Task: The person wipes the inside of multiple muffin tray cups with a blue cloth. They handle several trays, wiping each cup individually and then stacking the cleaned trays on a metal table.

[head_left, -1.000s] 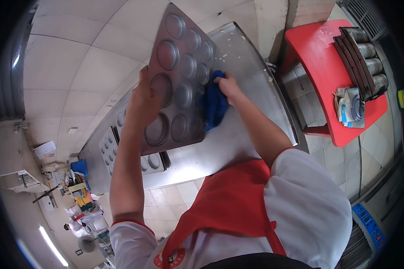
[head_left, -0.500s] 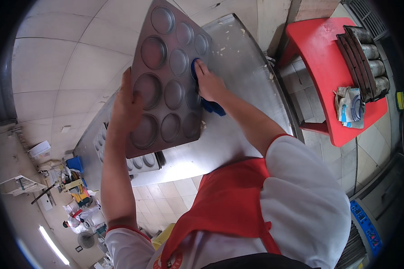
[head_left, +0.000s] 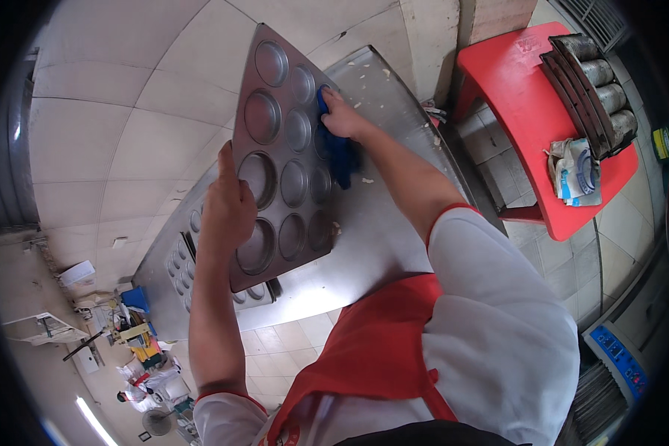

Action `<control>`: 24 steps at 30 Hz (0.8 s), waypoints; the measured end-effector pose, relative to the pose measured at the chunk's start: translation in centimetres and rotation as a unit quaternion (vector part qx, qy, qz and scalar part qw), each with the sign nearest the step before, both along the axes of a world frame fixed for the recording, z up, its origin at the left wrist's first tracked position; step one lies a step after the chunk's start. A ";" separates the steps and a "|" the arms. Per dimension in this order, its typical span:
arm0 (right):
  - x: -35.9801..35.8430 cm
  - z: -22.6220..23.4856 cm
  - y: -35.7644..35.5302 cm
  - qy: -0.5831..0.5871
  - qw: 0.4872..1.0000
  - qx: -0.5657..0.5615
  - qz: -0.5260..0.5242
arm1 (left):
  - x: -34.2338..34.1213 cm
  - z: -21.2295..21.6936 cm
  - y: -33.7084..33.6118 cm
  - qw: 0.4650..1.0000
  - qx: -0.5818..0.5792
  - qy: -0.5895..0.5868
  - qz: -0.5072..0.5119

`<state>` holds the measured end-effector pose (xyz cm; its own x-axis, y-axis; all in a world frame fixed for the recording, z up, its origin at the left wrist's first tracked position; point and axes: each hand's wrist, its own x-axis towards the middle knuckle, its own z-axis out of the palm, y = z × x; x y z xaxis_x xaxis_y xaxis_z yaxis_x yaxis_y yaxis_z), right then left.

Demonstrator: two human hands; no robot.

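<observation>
Left hand point(head_left: 230, 208) grips muffin pan point(head_left: 280, 152) by left edge; long side points away. Right hand point(head_left: 340, 117) holds blue cloth point(head_left: 340, 157) against pan's right edge, toward far corner.

Cupped tray point(head_left: 278, 153): dull brownish grey, rows of paler grey circles. Cloth point(head_left: 339, 154): deep blue. Main tabletop point(head_left: 394, 215): silver-grey, cream-flecked. Apron point(head_left: 372, 334): solid red. Sleeves point(head_left: 490, 297): white, red-edged. Side tabletop point(head_left: 519, 104): bright red. Packet point(head_left: 574, 172): white and blue, possibly beige too; small in view. Tiles point(head_left: 82, 137): off-white, darker grid lines.
</observation>
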<state>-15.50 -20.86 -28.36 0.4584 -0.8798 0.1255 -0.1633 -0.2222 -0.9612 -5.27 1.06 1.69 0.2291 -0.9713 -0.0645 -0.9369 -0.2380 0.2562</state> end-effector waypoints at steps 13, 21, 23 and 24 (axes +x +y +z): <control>-7.6 7.9 5.8 -0.359 0.806 0.467 0.059 | 3.6 -1.8 -0.9 0.986 -0.121 0.018 -0.110; -6.8 2.1 24.0 0.037 0.993 -0.072 0.087 | 2.6 -0.8 -6.4 0.987 -0.041 0.156 -0.011; -4.5 2.2 25.0 0.038 0.987 -0.083 0.129 | 3.3 -1.3 -6.8 0.982 -0.034 0.183 -0.020; -3.5 2.2 25.2 0.038 0.984 -0.088 0.149 | 3.6 -1.4 -7.0 0.981 -0.025 0.194 -0.019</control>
